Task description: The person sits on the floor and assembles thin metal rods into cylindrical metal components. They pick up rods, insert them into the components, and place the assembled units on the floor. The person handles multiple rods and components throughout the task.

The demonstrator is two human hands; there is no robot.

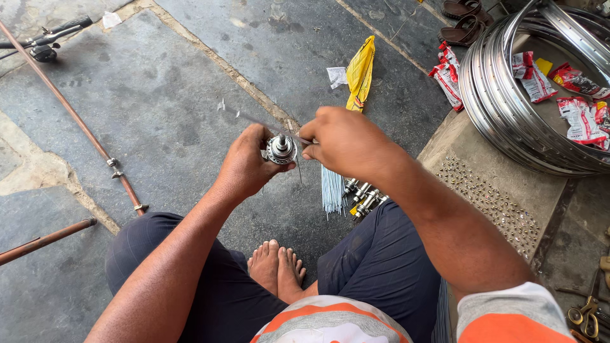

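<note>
My left hand [248, 166] clamps the bicycle wheel hub [281, 150] above my feet; right hand [343, 141] pinches a thin spoke [254, 118] at its flange. Hub looks heavy, rigid; spoke springy, slippery

The right hand [346, 141] hides its fingers; rims [508, 114] run off frame.

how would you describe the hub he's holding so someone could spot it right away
Start at the stack of shiny rims on the right, then look left to the two hands raised over the stone floor. The hub is the small round metal piece in the left hand, axle end pointing up. Unlike the spare hubs lying on the floor by the spoke bundle, it is held up, with the right hand at its edge.
</note>
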